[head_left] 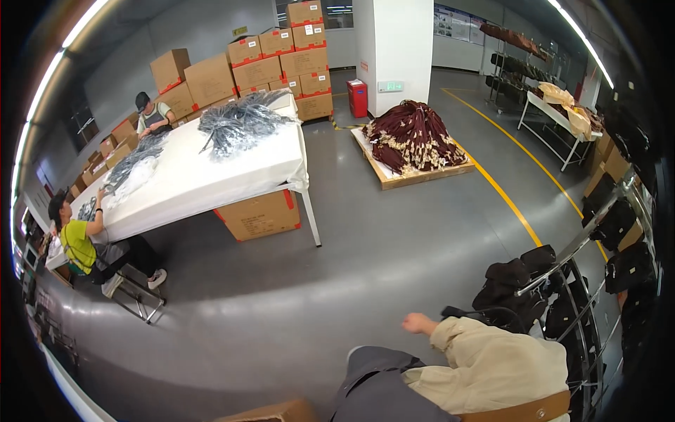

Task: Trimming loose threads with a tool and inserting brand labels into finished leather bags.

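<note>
My right hand (418,323) reaches out of a loose beige sleeve (492,355) at the lower right, over the grey floor. Its fingers look curled in, and nothing shows in them. My left hand is out of view. Below the sleeve are my dark grey trousers (376,387) and a brown belt (524,408). Closest to the sleeve are black bags (510,288), bunched beside a metal rack (590,309). Part of a cardboard box (278,411) shows at the bottom edge.
Two people work at a long white table (211,169) bearing grey plastic-wrapped bundles (242,123). Stacked cartons (256,70) stand behind it. Dark red straps (415,137) lie heaped on a pallet (429,177) by a white pillar (401,49). A red bin (357,98) adjoins the pillar.
</note>
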`<state>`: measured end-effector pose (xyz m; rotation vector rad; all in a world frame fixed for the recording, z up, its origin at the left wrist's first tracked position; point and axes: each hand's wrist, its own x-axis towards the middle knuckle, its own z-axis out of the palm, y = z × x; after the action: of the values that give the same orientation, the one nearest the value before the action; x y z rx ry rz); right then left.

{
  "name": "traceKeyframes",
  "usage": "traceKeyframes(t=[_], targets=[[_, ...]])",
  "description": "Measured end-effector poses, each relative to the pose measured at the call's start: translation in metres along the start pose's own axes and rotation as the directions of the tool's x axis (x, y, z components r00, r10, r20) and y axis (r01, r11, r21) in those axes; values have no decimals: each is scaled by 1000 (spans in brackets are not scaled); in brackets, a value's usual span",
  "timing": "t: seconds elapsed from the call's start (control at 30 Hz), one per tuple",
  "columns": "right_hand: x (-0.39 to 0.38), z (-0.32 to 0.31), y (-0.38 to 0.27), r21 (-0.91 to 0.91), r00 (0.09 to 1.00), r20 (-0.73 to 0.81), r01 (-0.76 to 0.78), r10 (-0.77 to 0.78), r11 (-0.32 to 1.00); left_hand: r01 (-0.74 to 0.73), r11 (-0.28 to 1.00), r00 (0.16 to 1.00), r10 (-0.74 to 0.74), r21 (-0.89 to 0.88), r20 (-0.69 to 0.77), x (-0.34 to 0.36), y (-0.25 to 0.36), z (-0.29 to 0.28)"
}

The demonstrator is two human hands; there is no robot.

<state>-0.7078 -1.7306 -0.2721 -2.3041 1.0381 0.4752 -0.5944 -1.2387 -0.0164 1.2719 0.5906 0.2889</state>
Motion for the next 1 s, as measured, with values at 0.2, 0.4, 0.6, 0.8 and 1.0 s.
traceKeyframes(t=[0.2,0.4,0.6,0.8,1.0], targets=[[66,32,71,116,946,43,-325,322,939,135,991,990,-135,-10,47,111,-13,135],[315,-34,-141,116,936,107,-346,335,931,193,968,962,-219,-164,-161,191,0,204],[487,-88,-527,-148,890,-3,450,-455,881,82,981,822,-168,-179,-544,245,42,230],[500,5,-814,94,722,243,647,-647,757,-48,949,702,-189,-311,-687,326,38,191],[400,115,-934,59,413,781,697,-468,714,-156,915,709,-159,-372,-687,439,87,161]])
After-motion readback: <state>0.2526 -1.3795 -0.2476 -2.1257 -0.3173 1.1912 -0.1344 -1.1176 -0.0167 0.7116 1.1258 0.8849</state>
